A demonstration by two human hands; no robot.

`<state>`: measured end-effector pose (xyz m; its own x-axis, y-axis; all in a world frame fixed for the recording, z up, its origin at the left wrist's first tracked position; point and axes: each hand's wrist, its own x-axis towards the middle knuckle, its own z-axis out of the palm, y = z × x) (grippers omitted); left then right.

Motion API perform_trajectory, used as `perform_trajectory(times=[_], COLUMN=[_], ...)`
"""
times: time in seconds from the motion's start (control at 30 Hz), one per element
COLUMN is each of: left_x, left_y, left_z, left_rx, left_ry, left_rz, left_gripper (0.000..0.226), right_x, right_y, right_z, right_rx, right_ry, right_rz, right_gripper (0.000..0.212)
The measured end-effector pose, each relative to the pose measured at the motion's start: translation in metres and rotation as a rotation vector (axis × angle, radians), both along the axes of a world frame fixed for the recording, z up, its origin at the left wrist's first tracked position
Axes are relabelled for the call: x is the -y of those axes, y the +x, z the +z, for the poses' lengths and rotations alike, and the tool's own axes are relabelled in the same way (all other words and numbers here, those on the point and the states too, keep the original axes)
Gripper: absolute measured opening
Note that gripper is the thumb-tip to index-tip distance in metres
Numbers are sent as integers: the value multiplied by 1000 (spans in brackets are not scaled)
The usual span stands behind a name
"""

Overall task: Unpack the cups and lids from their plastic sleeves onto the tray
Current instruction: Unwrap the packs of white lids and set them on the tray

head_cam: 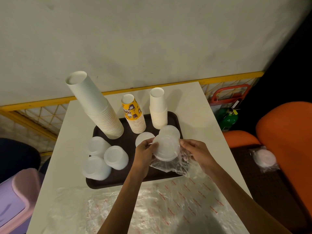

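Left hand [145, 152] grips the left rim of a lid stack [166, 148] held just above the tray [94, 183]. Right hand [194, 151] pinches the clear sleeve [172, 166] bunched beneath it, probably stripping the wrap over the tray so the lids drop straight down. Cup stacks [96, 105] stand rim-down at the tray's far side, probably for steadiness; bare lid piles [116, 157] sit nearer.

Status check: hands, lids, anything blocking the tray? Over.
Left hand grips lid stack, right hand pinches sleeve. Stack mostly out of sleeve, over tray. Empty sleeves on table, near side, not blocking. One sleeved pack lies at right.
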<state>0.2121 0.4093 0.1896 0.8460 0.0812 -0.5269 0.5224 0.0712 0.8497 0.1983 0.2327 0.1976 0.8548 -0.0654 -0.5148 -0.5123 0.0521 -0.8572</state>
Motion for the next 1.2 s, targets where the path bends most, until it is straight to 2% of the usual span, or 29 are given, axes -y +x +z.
perform_trajectory(times=[0.17,0.33,0.47,0.63,0.83,1.07,1.2], left_x=[-10,-26,-37,-39,-37,-31,-25], left_y=[16,42,62,70,65,62,55], left_z=[-11,-21,-39,-64,-78,-80,-78], left_rx=[-43,18,-12,-90,-70,-15,106], left_ry=[-45,96,220,316,506,822,945], left_rz=[105,272,329,315,207,92,55], left_gripper=[25,28,34,31,31,38,43], right_x=[0,0,1,2,3,3,4], right_y=[6,10,13,18,20,18,18], right_z=[-5,-10,-16,-21,-24,-27,-28], right_rx=[6,37,31,35,4,-12,-13], right_ry=[-22,-86,-141,-204,-177,-168,-169], right_rz=[-84,-125,-133,-127,-127,-133,-135], right_gripper=[11,14,14,17,16,16,16])
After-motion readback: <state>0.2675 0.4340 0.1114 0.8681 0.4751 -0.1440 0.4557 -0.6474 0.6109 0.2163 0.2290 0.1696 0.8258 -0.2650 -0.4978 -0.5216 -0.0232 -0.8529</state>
